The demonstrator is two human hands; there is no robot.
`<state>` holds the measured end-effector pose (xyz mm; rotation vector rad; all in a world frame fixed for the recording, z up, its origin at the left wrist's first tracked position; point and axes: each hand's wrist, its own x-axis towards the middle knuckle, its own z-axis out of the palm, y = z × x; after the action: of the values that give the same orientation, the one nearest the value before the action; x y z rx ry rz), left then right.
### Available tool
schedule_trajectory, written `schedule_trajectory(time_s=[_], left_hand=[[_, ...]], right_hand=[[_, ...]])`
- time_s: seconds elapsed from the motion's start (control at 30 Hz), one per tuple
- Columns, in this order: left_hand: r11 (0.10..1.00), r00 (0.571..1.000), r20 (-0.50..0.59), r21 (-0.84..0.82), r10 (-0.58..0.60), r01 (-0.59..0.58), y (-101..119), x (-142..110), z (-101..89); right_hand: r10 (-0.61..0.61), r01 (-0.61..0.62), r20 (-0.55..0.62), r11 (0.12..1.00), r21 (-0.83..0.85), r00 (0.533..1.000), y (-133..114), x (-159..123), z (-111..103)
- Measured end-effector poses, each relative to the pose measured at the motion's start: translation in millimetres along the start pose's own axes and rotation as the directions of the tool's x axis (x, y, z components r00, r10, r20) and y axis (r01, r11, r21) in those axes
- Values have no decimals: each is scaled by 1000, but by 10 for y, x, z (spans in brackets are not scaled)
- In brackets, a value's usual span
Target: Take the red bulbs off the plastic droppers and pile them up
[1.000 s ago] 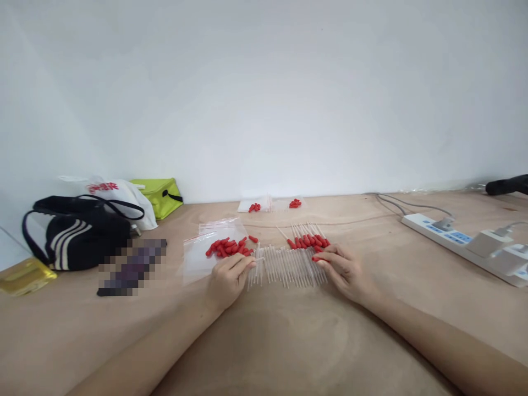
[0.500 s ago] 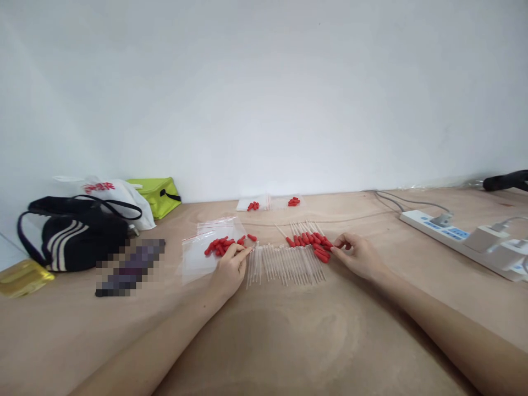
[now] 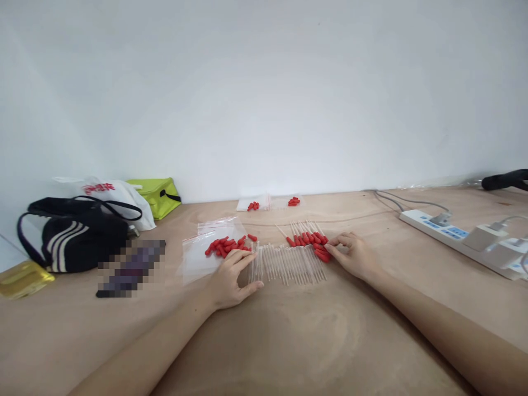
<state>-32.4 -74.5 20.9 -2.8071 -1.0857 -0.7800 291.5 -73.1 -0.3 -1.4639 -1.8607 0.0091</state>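
Note:
A row of thin clear glass tubes (image 3: pixel 292 267) lies side by side on the wooden table. My left hand (image 3: pixel 235 278) is at the row's left end, thumb and fingers spread on either side of the tubes there. Behind the row lie several glass droppers fitted with red rubber bulbs (image 3: pixel 305 238), tubes pointing away from me. At their right edge, my right hand (image 3: pixel 352 254) has thumb and forefinger closed on a red rubber bulb (image 3: pixel 322 253). Loose red bulbs (image 3: pixel 225 246) are heaped beyond my left hand on clear zip bags (image 3: pixel 193 261), partly hidden by that hand.
Two small bags with red bulbs (image 3: pixel 253 206) lie near the wall. A white power strip (image 3: pixel 433 225) with plugs and cables is at right. Left stand a black bag (image 3: pixel 82 236), a white plastic bag (image 3: pixel 142 212), a green bag (image 3: pixel 159 195) and a blurred dark item (image 3: pixel 132 269).
My left hand has opened, its thumb moving down towards me to the near ends of the tubes. My right hand has shifted slightly left against the red bulbs.

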Motion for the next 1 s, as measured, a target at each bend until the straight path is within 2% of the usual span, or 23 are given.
schedule_trajectory(time_s=[0.17,0.33,0.43,0.53,0.67,0.8,0.9,1.0], left_hand=[[999,995,92,13,38,-39,-54,-18,-36],[1000,993,113,3,25,-25,-124,-8,-12],[999,990,136,25,33,-37,-151,5,-28],[998,986,162,40,43,-50,-168,10,-48],[997,987,159,59,38,-48,-183,2,-46],[996,991,134,84,-3,-8,-182,11,-19],[992,991,116,114,-61,48,-169,50,20],[985,990,80,140,-116,104,-148,99,75]], right_hand=[[-7,24,112,988,-150,994,-349,222,112],[169,-67,272,935,-347,947,-740,575,323],[251,-93,318,894,-438,914,-832,702,449],[276,-108,323,885,-454,905,-857,756,536],[272,-112,304,884,-454,913,-908,769,554],[214,-101,234,903,-417,948,-909,649,453],[52,-26,83,956,-293,995,-789,415,328],[-121,111,-36,974,-199,992,-602,125,195]])
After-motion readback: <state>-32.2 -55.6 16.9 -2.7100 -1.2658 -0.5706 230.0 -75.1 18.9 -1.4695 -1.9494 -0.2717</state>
